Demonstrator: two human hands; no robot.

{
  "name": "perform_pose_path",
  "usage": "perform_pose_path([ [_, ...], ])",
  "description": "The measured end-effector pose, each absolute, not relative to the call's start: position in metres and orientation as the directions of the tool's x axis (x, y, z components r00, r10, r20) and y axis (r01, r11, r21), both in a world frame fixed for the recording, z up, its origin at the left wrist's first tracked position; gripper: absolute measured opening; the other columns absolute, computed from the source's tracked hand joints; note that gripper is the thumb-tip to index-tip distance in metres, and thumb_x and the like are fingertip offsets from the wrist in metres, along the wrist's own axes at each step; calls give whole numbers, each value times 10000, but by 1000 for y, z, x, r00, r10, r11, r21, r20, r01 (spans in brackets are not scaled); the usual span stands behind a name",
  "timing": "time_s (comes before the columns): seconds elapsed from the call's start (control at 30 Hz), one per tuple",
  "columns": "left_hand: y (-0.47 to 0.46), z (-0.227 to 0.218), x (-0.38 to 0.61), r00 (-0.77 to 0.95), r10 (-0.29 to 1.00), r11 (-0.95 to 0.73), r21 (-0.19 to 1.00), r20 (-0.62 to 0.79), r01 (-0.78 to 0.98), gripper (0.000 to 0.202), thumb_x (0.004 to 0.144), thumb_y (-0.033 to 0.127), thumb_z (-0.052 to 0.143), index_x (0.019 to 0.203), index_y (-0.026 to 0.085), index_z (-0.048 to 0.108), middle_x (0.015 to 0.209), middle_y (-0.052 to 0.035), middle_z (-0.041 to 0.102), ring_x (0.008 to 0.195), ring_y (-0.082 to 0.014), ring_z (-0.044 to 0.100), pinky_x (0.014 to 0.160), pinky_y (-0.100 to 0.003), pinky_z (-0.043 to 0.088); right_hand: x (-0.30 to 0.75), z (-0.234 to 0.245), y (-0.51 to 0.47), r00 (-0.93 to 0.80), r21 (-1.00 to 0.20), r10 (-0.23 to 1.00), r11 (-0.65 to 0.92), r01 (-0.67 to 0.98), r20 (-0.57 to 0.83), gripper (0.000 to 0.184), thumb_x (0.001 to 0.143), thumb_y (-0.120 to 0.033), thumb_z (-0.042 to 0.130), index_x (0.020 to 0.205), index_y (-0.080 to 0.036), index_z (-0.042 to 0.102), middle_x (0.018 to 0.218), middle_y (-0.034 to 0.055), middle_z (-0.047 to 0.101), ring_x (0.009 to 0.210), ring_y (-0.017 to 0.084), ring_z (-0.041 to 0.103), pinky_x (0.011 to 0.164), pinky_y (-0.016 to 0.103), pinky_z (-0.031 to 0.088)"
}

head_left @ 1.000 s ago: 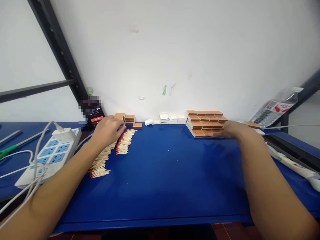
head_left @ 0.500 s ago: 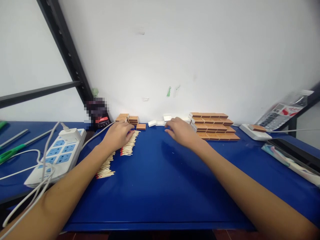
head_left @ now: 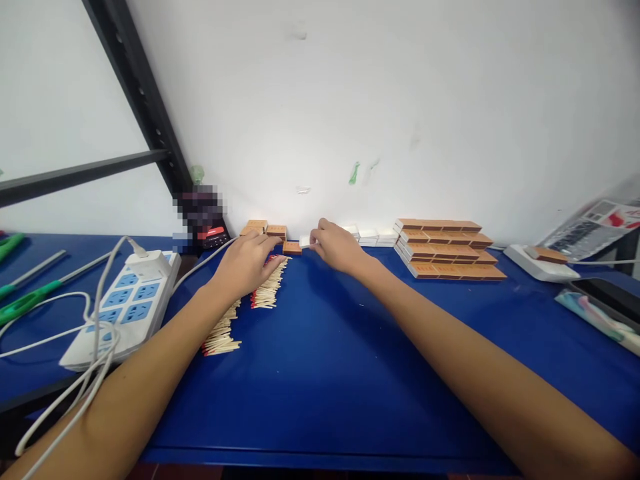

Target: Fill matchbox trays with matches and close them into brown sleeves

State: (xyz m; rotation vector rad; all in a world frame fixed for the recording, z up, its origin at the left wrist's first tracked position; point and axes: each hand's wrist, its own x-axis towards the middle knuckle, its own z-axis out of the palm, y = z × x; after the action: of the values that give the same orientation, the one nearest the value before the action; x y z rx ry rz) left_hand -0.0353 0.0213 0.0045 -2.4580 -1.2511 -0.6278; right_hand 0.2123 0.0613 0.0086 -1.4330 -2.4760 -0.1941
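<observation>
My left hand (head_left: 249, 261) hovers with fingers stretched and spread over the far end of the matches (head_left: 267, 287), close to the small brown matchboxes (head_left: 257, 227) by the wall. One more matchbox (head_left: 292, 248) lies at the front right of that group. My right hand (head_left: 336, 245) is closed in a pinch on a white matchbox tray (head_left: 305, 242), just right of this matchbox. Behind and right of that hand, several white trays (head_left: 369, 237) stand along the wall. A second row of matches (head_left: 223, 335) lies partly under my left forearm.
A stepped stack of matchboxes (head_left: 445, 255) stands at the right. A power strip (head_left: 125, 303) with white cables is at left, near green-handled tools (head_left: 30, 303). A white adapter (head_left: 537, 265) with a matchbox on it and a phone (head_left: 607, 300) sit far right.
My right hand has moved left along the wall and now pinches the white tray beside the brown matchbox. My left hand stays near the matches, its fingers more spread. The view has shifted slightly.
</observation>
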Motion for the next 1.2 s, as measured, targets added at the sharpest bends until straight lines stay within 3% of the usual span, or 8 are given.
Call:
perform_pose_path([
  [0.13,20,7,-35,529,675,-609,-17,515,793,524,1025,470,660,1448,163,610,1184,-156,745,1132,-333,663,986,-459,527,199,21,41,-561,-189,751,643,743,348,127,1051,-224,589,1043,-190,710,1086,83,635,908,204,607,799,321,417],
  [0.33,23,8,-35,572,680,-687,123,459,716,361,979,415,754,1277,211,745,1132,-97,780,1044,-289,693,915,-399,531,191,21,16,-596,-290,716,695,658,364,65,1014,-181,602,1024,-199,663,1070,62,653,889,192,602,784,308,410],
  [0.47,20,12,-35,431,718,-601,174,547,780,441,904,446,838,1270,212,767,1079,-88,782,969,-277,691,838,-368,518,187,8,-6,-490,-297,747,642,707,450,144,1036,-246,587,1173,-204,601,1129,86,670,935,225,624,775,329,419],
  [0.6,19,16,-36,310,768,-455,136,561,880,411,899,411,838,1228,173,769,949,-101,748,933,-303,686,799,-377,500,167,-5,-24,-627,-344,683,731,590,376,198,994,-334,705,1119,-212,610,1184,91,670,1021,239,631,864,357,475],
  [0.73,20,14,-37,279,797,-389,102,536,916,412,878,440,851,1167,160,766,993,-124,749,965,-325,685,816,-398,508,147,-12,-28,-669,-316,665,747,585,333,273,953,-384,784,1074,-187,638,1249,138,646,1171,283,598,971,409,488],
  [0.97,19,10,-34,319,786,-413,66,529,908,348,909,457,825,1128,191,771,1043,-116,765,1035,-317,689,827,-386,512,141,-14,-29,-634,-332,722,691,642,277,138,995,-278,736,998,-170,649,1130,106,660,1070,241,624,886,358,481],
  [1.2,18,8,-31,329,778,-444,97,535,891,376,896,471,845,1127,183,774,1052,-116,765,1052,-318,686,850,-386,507,158,-10,-32,-636,-214,744,668,712,207,121,1027,-274,697,995,-160,670,1128,118,684,1031,244,626,850,357,461],
])
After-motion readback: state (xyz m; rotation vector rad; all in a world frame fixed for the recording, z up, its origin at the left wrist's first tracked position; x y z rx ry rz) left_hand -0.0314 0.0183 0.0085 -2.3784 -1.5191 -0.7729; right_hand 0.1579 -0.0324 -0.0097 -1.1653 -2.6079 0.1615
